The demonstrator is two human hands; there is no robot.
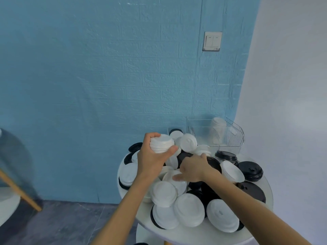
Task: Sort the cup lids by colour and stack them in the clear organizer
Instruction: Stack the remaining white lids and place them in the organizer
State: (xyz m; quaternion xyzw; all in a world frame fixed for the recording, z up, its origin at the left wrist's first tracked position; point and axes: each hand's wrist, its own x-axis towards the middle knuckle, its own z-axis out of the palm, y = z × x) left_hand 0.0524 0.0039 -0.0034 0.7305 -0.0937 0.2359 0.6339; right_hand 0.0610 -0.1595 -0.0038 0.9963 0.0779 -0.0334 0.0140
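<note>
From the head camera, a stack of white lids (161, 143) is gripped in the left hand (152, 156), fingers and thumb curled round it, above the heap of black and white lids (187, 207) on the round table (194, 235). The right hand (194, 168) is laid on the heap with fingers reaching into it; whether anything is pinched cannot be told. The clear organizer (215, 134) is seen at the table's far right, well beyond both hands.

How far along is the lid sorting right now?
Early. Done: one white stack stands in the clear organizer. In hand: the left hand grips a small stack of white lids, while the right hand reaches into the pile. Left: many mixed lids, white and black, cover the table.
</note>
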